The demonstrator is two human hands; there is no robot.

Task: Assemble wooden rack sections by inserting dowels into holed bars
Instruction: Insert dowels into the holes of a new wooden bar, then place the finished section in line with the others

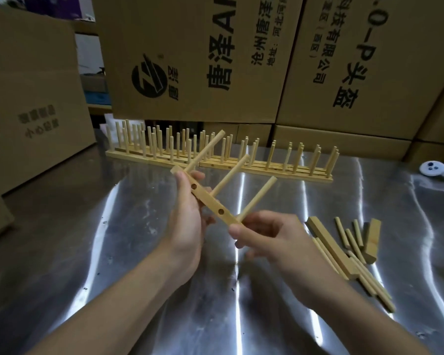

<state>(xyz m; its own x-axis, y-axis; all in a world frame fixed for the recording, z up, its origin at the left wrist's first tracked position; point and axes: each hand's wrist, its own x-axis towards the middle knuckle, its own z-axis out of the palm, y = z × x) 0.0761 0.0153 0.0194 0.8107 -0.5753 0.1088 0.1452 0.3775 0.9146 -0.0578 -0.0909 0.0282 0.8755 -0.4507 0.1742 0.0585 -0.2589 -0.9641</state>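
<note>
While printed cardboard cartons (pixel 203 60) wall in the back, a scuffed, glaring sheet-steel table (pixel 139 252) carries a long row of finished rack sections (pixel 215 160), pale square bars bristling with upright round pegs. To the right lies a loose pile of spare bars and dowels (pixel 344 247). Held slanted above the table's middle is the holed bar (pixel 208 198). The left hand (pixel 187 226) is wrapped round its far end, and the right hand (pixel 269 237) pinches the near end at the foot of the third dowel (pixel 258 198). Three smooth dowels stand out from it, so this section looks nearly done. Likely next comes a straight push to seat that last peg against the left hand's brace. Two round side holes (pixel 194 186) remain open.
</note>
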